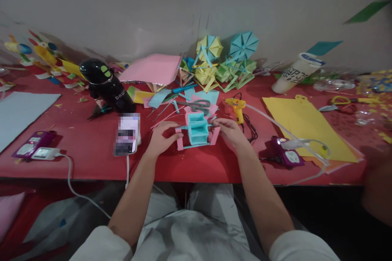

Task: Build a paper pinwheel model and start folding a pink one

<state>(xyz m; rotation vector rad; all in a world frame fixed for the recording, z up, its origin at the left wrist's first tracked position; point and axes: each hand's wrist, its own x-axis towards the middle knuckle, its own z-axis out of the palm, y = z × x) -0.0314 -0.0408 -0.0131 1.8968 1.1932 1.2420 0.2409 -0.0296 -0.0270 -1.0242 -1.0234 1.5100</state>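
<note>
A folded paper model (198, 130) stands on the red table in front of me, with a stepped light-blue middle, pink side strips and thin blue rods. My left hand (163, 136) pinches its left side, thumb near the pink strip and fingers by the upper rod's end. At the right side, my right hand (228, 132) closes its thumb and fingers on the end of the same upper rod. Behind the model lie grey-handled scissors (199, 106) among paper scraps. A yellow glue gun (237, 108) lies just beyond my right hand.
A black bottle (107, 85) and a charging phone (126, 134) are at left. Folded paper wheels (244, 45) stand against the wall. Yellow sheets (294, 126), a white cup (295, 74) and a purple power socket (286, 153) occupy the right. Cables cross both sides.
</note>
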